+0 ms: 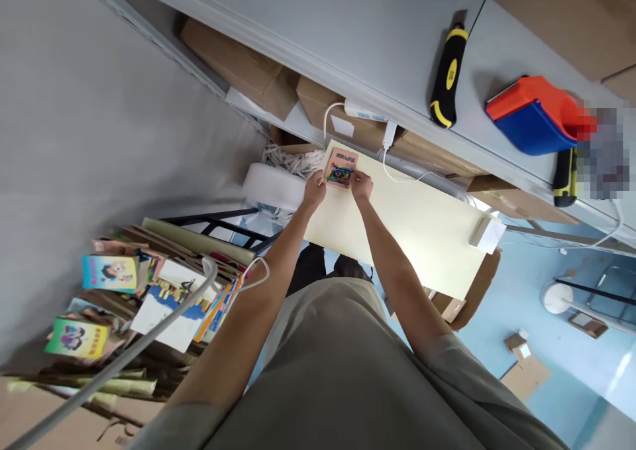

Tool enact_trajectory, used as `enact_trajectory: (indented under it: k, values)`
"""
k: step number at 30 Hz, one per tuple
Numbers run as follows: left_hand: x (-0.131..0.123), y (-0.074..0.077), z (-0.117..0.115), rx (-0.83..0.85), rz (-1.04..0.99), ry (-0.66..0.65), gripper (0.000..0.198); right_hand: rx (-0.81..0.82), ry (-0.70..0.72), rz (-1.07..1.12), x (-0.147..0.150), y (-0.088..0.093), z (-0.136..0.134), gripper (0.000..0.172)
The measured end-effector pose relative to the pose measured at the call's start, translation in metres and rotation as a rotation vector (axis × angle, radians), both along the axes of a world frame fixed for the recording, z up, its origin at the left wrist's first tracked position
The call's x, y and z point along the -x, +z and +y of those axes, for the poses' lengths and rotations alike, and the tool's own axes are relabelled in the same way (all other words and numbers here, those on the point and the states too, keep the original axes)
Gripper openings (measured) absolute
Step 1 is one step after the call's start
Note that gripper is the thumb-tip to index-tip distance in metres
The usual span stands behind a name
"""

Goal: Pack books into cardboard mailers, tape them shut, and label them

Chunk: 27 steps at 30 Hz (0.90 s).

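A small pink booklet (345, 156) with a colourful picture on its cover lies at the far left end of a pale yellow table (407, 218). My left hand (315, 190) is closed at its left edge, fingers pinched together. On the opposite side, my right hand (362, 186) pinches the lower right edge. Both hands are at the tabletop, and the booklet's cover faces up between them. My fingertips are small in view and partly hidden.
A shelf above holds a black-and-yellow utility knife (447, 79) and a red-and-blue tape dispenser (534, 115). A white power strip (365, 111) hangs by cardboard boxes. Stacked books (110, 273) and a grey metal pole (124, 364) are at left. A white box (488, 233) sits at the table's right end.
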<state>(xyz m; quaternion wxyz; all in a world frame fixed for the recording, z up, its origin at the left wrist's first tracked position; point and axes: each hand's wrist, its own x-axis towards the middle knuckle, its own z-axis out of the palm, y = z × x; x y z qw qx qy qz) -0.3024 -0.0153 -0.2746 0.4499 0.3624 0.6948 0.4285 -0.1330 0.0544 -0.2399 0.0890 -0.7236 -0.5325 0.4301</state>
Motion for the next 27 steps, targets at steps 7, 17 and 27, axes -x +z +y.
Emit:
enact_trajectory:
  k: [7, 17, 27]
  values:
    - [0.034, 0.017, -0.055, 0.473, 0.422, -0.031, 0.053, 0.034, -0.221, -0.151, -0.029, 0.011, -0.082, 0.03]
    - [0.053, 0.034, -0.091, 0.551, 0.448, -0.237, 0.031, 0.11, -0.255, -0.179, 0.027, 0.015, -0.153, 0.023]
    - [0.059, 0.107, -0.1, 0.125, 0.228, -0.262, 0.013, -0.186, -0.154, 0.274, 0.015, 0.11, -0.164, 0.04]
